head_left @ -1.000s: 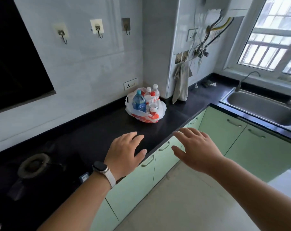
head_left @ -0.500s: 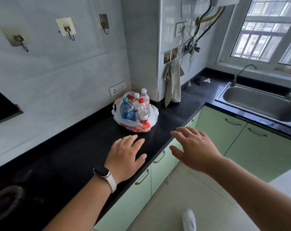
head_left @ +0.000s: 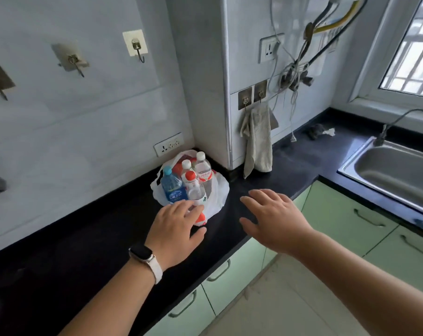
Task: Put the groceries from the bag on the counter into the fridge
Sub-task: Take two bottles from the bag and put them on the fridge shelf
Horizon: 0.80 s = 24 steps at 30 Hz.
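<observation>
white plastic bag (head_left: pixel 219 194) x1, on black counter (head_left: pixel 84 238), in the corner by the wall pillar (head_left: pixel 205 93). 4 bottles (head_left: pixel 173 187) upright inside: 1 blue-capped, 1 red-capped, 2 white-capped. left hand (head_left: pixel 175 232): fingers (head_left: pixel 179 208) straight, slightly spread, tips over bag's near edge, contact unclear. right hand (head_left: pixel 276 219): fingers spread, holding nothing, near bag's right side, apart.

At mid-frame the bag (head_left: pixel 220 194) sits on the worktop (head_left: pixel 96 238) with bottles (head_left: pixel 173 187) upright in it, a socket (head_left: pixel 168 144) behind it, a towel (head_left: pixel 259 141) hanging to its right, the sink (head_left: pixel 399 180) far right, the left hand (head_left: pixel 174 229) overlapping its lower edge, and the right hand (head_left: pixel 276 219) beside it at lower right.
</observation>
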Each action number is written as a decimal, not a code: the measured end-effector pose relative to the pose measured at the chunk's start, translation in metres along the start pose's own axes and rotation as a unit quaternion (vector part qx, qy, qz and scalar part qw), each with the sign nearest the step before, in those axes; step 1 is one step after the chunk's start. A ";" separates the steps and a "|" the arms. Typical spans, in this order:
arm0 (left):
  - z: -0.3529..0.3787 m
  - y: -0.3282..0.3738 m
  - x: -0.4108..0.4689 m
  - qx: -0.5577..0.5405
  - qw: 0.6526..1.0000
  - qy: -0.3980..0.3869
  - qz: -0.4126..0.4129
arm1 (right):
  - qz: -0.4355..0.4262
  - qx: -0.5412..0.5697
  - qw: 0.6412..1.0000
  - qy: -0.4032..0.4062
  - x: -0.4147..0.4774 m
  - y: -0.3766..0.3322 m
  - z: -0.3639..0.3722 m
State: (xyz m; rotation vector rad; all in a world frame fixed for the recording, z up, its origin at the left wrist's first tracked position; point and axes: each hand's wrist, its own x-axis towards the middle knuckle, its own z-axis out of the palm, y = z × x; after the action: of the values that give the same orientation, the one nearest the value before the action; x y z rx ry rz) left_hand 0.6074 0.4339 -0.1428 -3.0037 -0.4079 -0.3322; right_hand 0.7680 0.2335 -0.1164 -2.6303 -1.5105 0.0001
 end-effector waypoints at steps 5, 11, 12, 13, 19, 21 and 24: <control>0.007 0.012 0.025 -0.002 0.999 0.002 -0.042 | -0.034 -0.007 0.999 -0.003 0.032 0.034 0.000; 0.024 0.003 0.046 -0.017 0.997 0.009 -0.076 | -0.069 0.003 0.998 -0.013 0.067 0.047 0.010; 0.028 0.000 0.050 -0.020 0.996 0.010 -0.082 | -0.072 0.004 0.997 -0.019 0.074 0.049 0.013; 0.032 -0.004 0.053 -0.021 0.996 0.009 -0.088 | -0.072 0.006 0.997 -0.024 0.081 0.050 0.016; 0.071 -0.037 0.074 -0.034 0.992 0.009 -0.123 | -0.072 0.008 0.997 -0.042 0.118 0.051 0.037; 0.085 -0.048 0.081 -0.050 0.988 0.010 -0.146 | -0.077 0.007 0.996 -0.053 0.133 0.052 0.042; 0.103 -0.059 0.091 -0.097 0.979 0.030 -0.177 | -0.090 -0.008 0.994 -0.065 0.158 0.051 0.049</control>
State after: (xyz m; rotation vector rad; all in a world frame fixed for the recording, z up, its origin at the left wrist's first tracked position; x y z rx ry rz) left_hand 0.6978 0.5259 -0.2189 -3.0856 -0.9615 -0.5145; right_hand 0.8892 0.3486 -0.1615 -2.5411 -1.7914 0.1462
